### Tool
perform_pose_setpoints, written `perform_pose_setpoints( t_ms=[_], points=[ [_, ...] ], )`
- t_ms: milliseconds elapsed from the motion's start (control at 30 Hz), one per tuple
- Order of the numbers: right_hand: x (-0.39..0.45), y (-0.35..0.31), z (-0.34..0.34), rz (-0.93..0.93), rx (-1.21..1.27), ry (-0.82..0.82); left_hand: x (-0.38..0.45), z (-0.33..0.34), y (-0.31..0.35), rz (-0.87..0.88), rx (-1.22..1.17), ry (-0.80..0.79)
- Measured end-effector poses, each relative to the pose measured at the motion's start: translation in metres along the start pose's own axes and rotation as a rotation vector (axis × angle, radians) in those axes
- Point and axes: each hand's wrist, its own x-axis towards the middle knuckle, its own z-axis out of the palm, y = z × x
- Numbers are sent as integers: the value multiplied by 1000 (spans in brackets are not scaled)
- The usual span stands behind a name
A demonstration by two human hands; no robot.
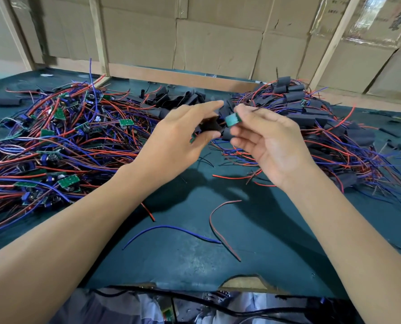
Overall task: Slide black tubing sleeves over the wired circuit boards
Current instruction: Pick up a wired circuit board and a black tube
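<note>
Loose wires point(214, 226) lie on the bench point(171, 258), bottom centre. Mid-frame, the left hand point(176, 134) pinches a black sleeve point(209, 126); the right hand point(268, 139) pinches a green board point(232, 119) (both grips closed on them).

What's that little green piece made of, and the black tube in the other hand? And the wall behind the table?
The green board in the right hand looks like rigid, matte laminate, flat and square-edged. The black sleeve in the left hand seems soft, dull plastic or rubber; it creases. The back wall is brown cardboard, with folds and seams.
</note>
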Motion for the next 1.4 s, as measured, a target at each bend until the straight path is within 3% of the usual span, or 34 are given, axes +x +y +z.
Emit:
perform_pose_setpoints(
  t_ms=[233, 533, 867, 1033, 1400],
  points=[
    [-2, 3, 4, -101, -31, -59, 3, -7, 0, 20, 48, -39],
    [-3, 4, 6, -123, -74, 55, 4, -7, 4, 113, 77, -57],
    [-3, 8, 4, -324, -363, 163, 2, -6, 8, 29, -58, -29],
    [-6, 8, 6, -388, -492, 190, 1, -7, 8, 30, -25, -38],
    [-10, 10, 9, -408, -530, 166, 2, -4, 9, 87, 73, -110]
  ],
)
